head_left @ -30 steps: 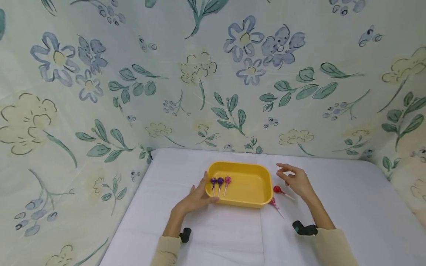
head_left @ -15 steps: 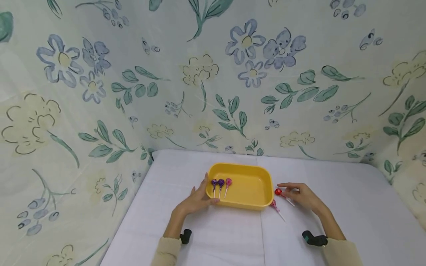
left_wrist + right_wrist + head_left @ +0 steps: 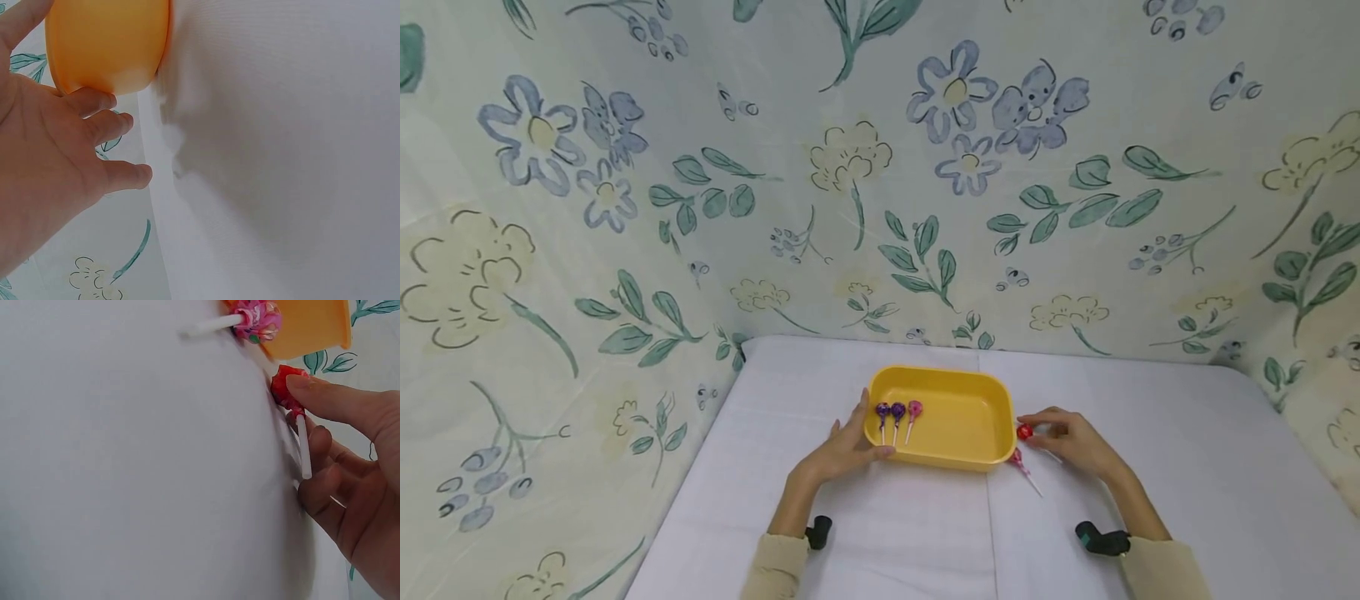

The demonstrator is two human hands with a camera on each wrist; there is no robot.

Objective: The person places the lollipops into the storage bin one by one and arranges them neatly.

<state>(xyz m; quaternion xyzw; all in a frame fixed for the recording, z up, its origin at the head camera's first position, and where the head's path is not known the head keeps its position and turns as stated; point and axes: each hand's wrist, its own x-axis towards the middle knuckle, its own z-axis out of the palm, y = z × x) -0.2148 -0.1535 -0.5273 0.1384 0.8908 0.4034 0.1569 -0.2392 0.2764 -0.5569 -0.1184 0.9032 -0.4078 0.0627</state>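
Observation:
My left hand holds the left end of a yellow tray, the thumb at its near side and fingers along its left wall. In the left wrist view several fingers spread beside the tray's end. Inside the tray lie two purple lollipops and a pink one. Just right of the tray, my right hand pinches a red lollipop by its wrapped head. In the right wrist view the thumb presses the red head, and the white stick points toward the palm.
A pinkish-red wrapped lollipop lies on the white tablecloth by the tray's near right corner, its stick pointing away from the tray. A floral curtain stands behind the table and along its left side.
My right hand has come down and nearer to the tray's right side, and now pinches the red lollipop lying there. The left hand and tray have stayed in place.

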